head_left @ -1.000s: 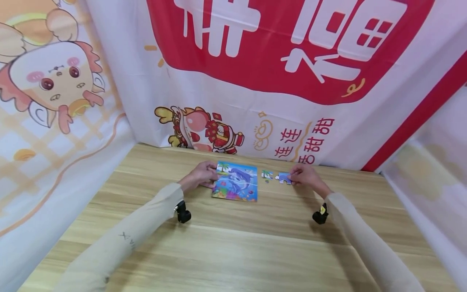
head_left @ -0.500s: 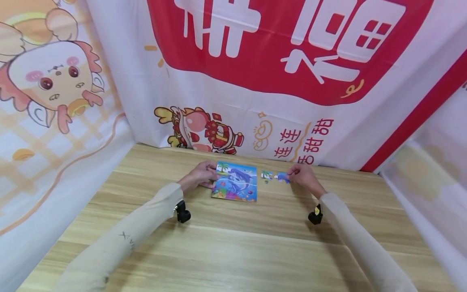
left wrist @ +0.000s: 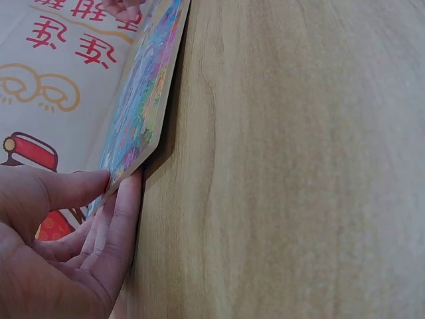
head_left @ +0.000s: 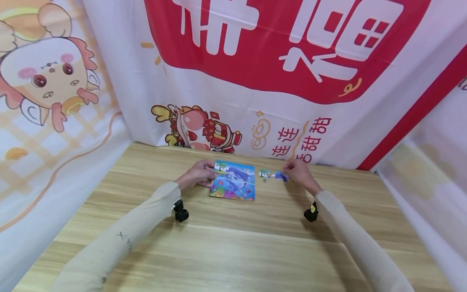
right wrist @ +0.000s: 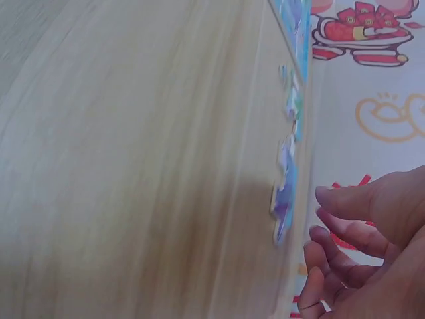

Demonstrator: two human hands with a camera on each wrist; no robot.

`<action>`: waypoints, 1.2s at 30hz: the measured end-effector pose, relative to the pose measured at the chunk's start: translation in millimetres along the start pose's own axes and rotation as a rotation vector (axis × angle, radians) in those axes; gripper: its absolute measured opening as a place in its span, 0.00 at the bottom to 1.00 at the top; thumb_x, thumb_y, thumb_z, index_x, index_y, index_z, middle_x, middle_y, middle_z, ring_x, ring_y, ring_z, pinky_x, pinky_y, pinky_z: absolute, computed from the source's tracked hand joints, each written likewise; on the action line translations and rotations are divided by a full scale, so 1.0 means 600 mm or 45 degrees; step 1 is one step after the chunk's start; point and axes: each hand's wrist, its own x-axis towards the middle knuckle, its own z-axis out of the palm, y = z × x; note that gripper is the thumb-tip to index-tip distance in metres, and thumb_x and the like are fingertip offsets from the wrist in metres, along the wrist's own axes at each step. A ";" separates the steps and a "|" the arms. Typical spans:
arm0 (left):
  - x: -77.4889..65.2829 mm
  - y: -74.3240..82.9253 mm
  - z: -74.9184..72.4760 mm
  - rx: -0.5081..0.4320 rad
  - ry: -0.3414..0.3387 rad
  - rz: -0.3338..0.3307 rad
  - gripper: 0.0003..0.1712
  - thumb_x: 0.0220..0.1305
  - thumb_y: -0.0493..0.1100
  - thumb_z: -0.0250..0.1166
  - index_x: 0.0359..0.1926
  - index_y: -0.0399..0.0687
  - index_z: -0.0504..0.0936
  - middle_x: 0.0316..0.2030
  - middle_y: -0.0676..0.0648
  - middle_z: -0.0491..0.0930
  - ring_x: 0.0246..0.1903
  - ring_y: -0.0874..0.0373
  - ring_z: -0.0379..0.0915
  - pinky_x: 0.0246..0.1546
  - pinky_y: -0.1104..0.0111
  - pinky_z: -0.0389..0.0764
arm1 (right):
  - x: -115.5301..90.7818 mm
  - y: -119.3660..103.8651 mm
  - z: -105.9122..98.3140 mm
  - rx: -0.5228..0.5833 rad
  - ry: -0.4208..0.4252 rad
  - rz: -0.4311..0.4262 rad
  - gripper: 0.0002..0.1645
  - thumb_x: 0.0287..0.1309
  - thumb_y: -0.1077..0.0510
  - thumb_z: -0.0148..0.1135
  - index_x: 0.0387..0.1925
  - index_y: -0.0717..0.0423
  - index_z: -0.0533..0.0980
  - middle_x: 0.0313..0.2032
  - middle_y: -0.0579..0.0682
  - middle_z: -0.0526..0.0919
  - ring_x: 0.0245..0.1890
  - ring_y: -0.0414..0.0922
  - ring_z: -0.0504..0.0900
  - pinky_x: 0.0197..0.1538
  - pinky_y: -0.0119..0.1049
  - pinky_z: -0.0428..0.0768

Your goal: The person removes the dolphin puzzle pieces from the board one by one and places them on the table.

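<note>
Left hand [head_left: 197, 174]: thumb [left wrist: 78, 189] above, fingers [left wrist: 126, 209] below, pinching
Right hand [head_left: 300, 173]: fingers loosely curled, thumb just apart
Left arm [head_left: 120, 239]: reaching forward
Right arm [head_left: 359, 239]: reaching forward

We recorded a picture board [head_left: 232, 181] in bright blue, bearing purple-blue dolphins, a green palm and a lower band mottled green, pink and orange. We found blue, purple and green on the puzzle pieces [right wrist: 285, 193]. We noted a tabletop [head_left: 233, 255] of pale brown streaked grain, a beige left sleeve [head_left: 113, 239] with dark lettering, and a white cloth [head_left: 204, 89] carrying a red panel [head_left: 273, 44] with white characters.
</note>
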 end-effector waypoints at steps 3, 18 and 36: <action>0.000 0.001 -0.001 0.005 -0.004 0.002 0.33 0.71 0.30 0.63 0.73 0.34 0.63 0.60 0.34 0.78 0.41 0.54 0.80 0.34 0.70 0.90 | 0.003 -0.014 0.005 0.018 0.007 0.040 0.06 0.66 0.65 0.67 0.41 0.67 0.82 0.38 0.59 0.86 0.36 0.48 0.81 0.40 0.33 0.81; 0.004 -0.001 0.009 0.025 0.005 0.031 0.32 0.69 0.29 0.64 0.71 0.33 0.65 0.57 0.35 0.80 0.38 0.55 0.80 0.32 0.69 0.89 | 0.020 -0.087 0.071 0.145 -0.087 -0.105 0.12 0.63 0.68 0.69 0.45 0.71 0.78 0.47 0.66 0.84 0.51 0.62 0.83 0.58 0.54 0.85; 0.003 0.002 0.000 0.003 0.028 -0.007 0.31 0.70 0.30 0.65 0.71 0.35 0.66 0.54 0.39 0.77 0.38 0.55 0.79 0.34 0.68 0.90 | 0.033 -0.155 0.114 -0.305 -0.334 -0.149 0.30 0.61 0.53 0.77 0.60 0.61 0.77 0.61 0.59 0.75 0.65 0.59 0.71 0.73 0.57 0.72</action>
